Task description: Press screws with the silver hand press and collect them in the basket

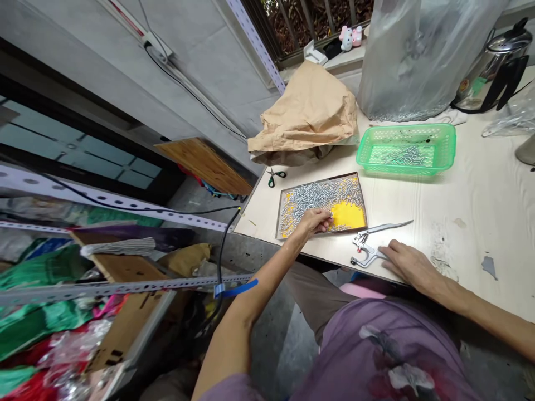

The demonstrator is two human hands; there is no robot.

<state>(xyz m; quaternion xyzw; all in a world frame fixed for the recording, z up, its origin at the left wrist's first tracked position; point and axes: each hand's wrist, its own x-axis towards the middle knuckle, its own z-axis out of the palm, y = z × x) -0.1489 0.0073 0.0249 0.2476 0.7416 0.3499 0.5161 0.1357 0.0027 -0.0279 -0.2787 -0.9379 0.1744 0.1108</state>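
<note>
My left hand [316, 221] reaches over a shallow tray [279, 214] with a yellow bottom, its fingertips pinched together at the bare yellow patch. Whatever lies between them is too small to make out. Many small silver metal pins [316, 196], perhaps screws or rivets, cover most of the tray. On the table's front edge, my right hand [407, 264] has its fingers closed around the lower handle of silver pliers [368, 257]. These pliers have a curved jaw and a spring, and their long upper handle points away to the right.
A green basket [449, 147] with more metal pins stands behind the tray. Scissors [276, 177], a brown paper bag [309, 114], a large clear plastic bag [418, 61] and a kettle [489, 72] are on the table. Left of it, a perforated metal rack [167, 287] holds a black cable.
</note>
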